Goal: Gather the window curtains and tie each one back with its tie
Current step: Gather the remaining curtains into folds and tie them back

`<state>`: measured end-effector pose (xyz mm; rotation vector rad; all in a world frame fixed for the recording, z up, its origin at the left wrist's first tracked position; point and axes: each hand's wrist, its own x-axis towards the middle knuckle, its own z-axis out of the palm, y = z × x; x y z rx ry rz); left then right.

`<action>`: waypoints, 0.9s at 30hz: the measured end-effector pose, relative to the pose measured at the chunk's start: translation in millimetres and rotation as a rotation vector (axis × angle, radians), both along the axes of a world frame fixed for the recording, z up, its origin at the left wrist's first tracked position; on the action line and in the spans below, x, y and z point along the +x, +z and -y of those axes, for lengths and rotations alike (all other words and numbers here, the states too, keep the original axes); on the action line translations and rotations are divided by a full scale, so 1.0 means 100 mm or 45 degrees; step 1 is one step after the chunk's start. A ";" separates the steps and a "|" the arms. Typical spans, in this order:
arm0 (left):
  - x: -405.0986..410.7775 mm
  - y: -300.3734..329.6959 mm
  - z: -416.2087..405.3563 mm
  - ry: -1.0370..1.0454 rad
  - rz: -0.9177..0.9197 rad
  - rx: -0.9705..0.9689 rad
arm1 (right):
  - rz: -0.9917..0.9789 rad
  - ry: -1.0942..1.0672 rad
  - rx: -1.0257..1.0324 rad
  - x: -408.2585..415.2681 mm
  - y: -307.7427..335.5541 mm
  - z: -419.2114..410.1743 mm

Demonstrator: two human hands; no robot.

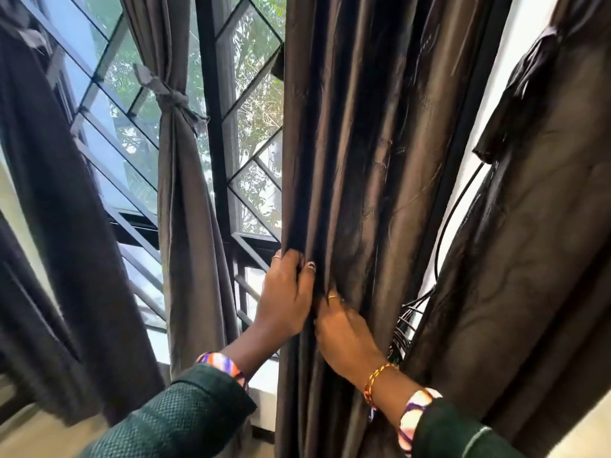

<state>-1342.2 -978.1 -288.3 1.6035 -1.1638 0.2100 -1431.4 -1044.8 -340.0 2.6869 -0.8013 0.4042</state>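
Observation:
A dark brown satin curtain [363, 143] hangs loose in the middle, bunched into vertical folds. My left hand [286, 297] grips its left edge, fingers wrapped around the folds. My right hand [344, 332] is pressed into the same curtain just below and to the right, its fingers buried in the pleats. Left of it a grey-brown curtain [185, 206] is gathered and held by a knotted tie [172, 97]. At the right edge another dark curtain [535, 246] hangs with a fabric tie [522, 90] dangling loose over it.
A black-framed window with diagonal bars [132, 133] stands behind the curtains. Another dark curtain [56, 226] hangs at far left. Black cables [453, 223] run down the white wall between the middle and right curtains. A white sill [264, 388] lies below.

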 end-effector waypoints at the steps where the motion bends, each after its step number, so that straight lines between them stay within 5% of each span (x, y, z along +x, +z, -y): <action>1: 0.01 -0.01 -0.01 -0.004 -0.011 0.006 | -0.097 0.029 -0.056 0.04 -0.09 -0.04; 6: 0.11 -0.03 -0.03 0.074 -0.033 0.052 | -0.235 0.164 -0.096 0.06 -0.17 -0.18; 13: 0.28 0.00 -0.08 0.118 -0.025 0.107 | 0.012 0.419 0.212 -0.18 0.09 -0.19; 17: 0.26 -0.02 -0.16 0.112 0.054 0.073 | 0.182 0.358 -0.149 -0.23 0.14 -0.19; 22: 0.18 0.06 -0.27 0.065 0.217 -0.121 | 0.737 0.015 -0.499 -0.40 0.45 -0.16; 24: 0.12 0.11 -0.30 0.047 0.194 -0.106 | 0.987 -0.060 -0.336 -0.46 0.62 -0.15; 27: 0.06 0.19 -0.26 0.098 0.138 -0.082 | 1.309 -0.021 0.267 -0.48 0.86 -0.09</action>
